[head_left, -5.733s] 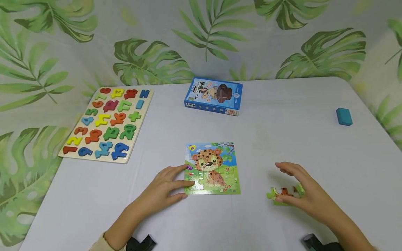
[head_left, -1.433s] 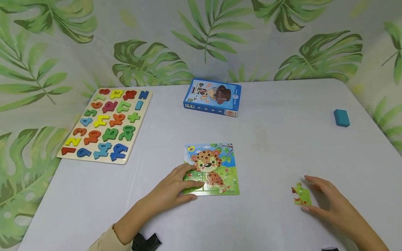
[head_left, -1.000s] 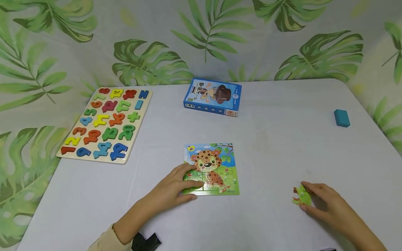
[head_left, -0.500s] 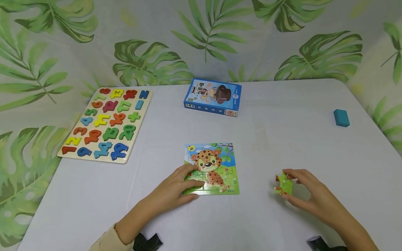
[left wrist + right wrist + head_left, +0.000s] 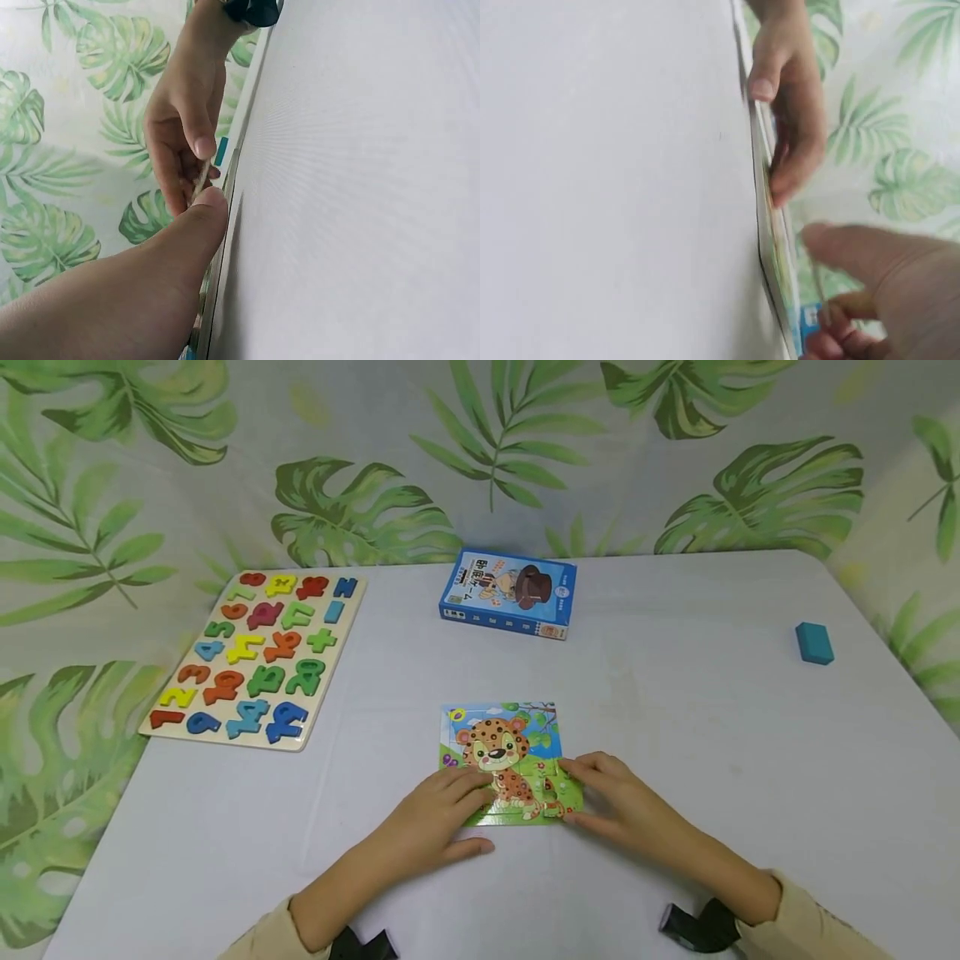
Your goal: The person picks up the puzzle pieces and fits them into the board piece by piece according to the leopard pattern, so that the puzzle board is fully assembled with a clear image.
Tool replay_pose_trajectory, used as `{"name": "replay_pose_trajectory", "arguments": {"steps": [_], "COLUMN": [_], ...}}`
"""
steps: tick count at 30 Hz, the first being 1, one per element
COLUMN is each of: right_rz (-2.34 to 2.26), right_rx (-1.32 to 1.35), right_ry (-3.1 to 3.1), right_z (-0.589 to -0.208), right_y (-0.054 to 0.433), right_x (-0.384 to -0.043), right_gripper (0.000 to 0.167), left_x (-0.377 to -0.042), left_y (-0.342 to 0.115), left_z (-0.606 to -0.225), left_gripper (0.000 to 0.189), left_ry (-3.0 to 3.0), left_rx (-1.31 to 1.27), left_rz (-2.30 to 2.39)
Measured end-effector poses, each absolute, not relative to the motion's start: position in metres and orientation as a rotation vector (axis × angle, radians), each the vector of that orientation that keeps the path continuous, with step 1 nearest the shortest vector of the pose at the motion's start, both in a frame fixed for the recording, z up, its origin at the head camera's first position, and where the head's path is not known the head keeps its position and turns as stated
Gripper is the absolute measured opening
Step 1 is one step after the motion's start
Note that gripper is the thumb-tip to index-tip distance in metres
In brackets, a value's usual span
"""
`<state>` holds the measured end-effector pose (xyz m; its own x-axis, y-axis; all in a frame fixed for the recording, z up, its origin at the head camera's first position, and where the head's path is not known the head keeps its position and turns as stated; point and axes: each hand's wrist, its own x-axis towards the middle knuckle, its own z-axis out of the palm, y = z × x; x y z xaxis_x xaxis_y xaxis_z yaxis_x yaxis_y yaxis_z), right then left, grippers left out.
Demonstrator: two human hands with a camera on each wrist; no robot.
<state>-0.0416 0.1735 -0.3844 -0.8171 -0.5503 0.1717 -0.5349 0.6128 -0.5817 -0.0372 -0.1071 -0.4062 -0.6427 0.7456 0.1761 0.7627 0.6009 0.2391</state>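
Note:
A square leopard jigsaw puzzle [image 5: 495,743] lies in front of me in the head view. My left hand [image 5: 431,818] rests on its lower left part, fingers fairly straight and covering that corner. Between thumb and fingers my right hand [image 5: 637,810] pinches a green puzzle piece [image 5: 572,792] with some spotted orange on it. That piece overlaps the puzzle's lower right edge. Edge-on, the thin piece [image 5: 202,178] shows in the left wrist view, raised and tilted between the right thumb and fingers. In the right wrist view the left fingers lie on the puzzle [image 5: 776,232].
A wooden number board [image 5: 247,660] with colourful numerals lies at the back left. Behind the puzzle sits a blue game box [image 5: 510,592]. A teal block [image 5: 814,643] stands far right near the table edge. A leaf-patterned cloth [image 5: 360,510] hangs behind the table.
My right hand has taken the green piece from the table at the right and carried it left to the puzzle's lower right side. My left hand has shifted slightly right on the puzzle.

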Motion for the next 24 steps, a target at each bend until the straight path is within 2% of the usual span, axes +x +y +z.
{"name": "replay_pose_trajectory", "arguments": {"steps": [4, 18, 24], "right_rz": [-0.956, -0.769, -0.679], "right_rx": [-0.938, -0.941, -0.968], "right_ry": [2.774, 2.786, 2.726], "right_z": [-0.395, -0.387, -0.387], "right_y": [0.161, 0.145, 0.152], "right_x": [-0.048, -0.054, -0.051], "right_gripper": [0.058, 0.053, 0.065], "left_x": [-0.035, -0.032, -0.030], "left_y": [-0.102, -0.088, -0.088], "left_z": [-0.409, -0.398, -0.393], "left_gripper": [0.061, 0.058, 0.058], "left_ry": [-2.781, -2.735, -2.760], "left_rx": [-1.287, -1.270, -1.259], "left_rz": [-0.351, -0.084, -0.076]}}
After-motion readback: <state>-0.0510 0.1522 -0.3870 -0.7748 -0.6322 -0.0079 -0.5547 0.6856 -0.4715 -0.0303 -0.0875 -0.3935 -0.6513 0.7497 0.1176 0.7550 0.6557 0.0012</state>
